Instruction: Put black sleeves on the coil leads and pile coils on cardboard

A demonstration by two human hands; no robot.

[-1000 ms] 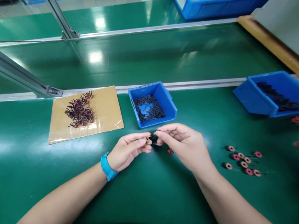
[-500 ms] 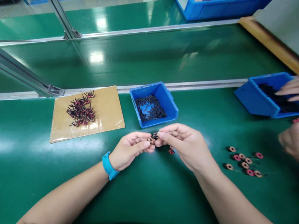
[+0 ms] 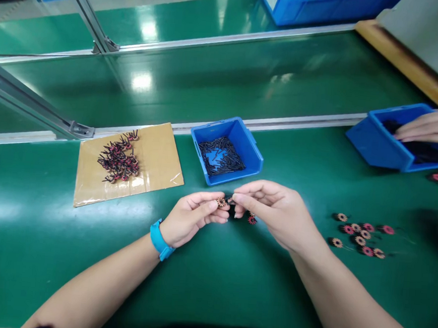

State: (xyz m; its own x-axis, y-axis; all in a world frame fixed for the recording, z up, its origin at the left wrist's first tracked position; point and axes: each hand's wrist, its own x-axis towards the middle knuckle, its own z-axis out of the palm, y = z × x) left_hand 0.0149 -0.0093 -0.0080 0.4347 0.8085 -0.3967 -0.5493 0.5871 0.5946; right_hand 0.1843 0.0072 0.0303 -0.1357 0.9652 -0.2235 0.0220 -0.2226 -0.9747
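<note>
My left hand (image 3: 195, 215), with a teal band at its wrist, pinches a small copper-coloured wound coil (image 3: 221, 202) between thumb and fingers. Close on its right, my right hand (image 3: 267, 205) pinches a thin dark lead (image 3: 231, 200) at the coil's side; the fingertips partly hide it. Another small red coil (image 3: 251, 219) lies on the bench just under my right hand. Beyond my hands stands a blue bin (image 3: 255, 162) with many short thin black tubes (image 3: 223, 157) in it.
A brown cardboard sheet (image 3: 162, 154) at left bears a pile of coils with black tubes (image 3: 122, 161). Loose red and copper coils (image 3: 360, 240) lie at right. A co-worker's hand (image 3: 434, 125) reaches into a second blue bin (image 3: 380, 141); metal rails (image 3: 302, 119) run behind.
My right fingertips have shifted slightly at the coil's side. The co-worker's lower hand has moved down and right, leaving coils near the bin. Another red coil now lies in the loose group.
</note>
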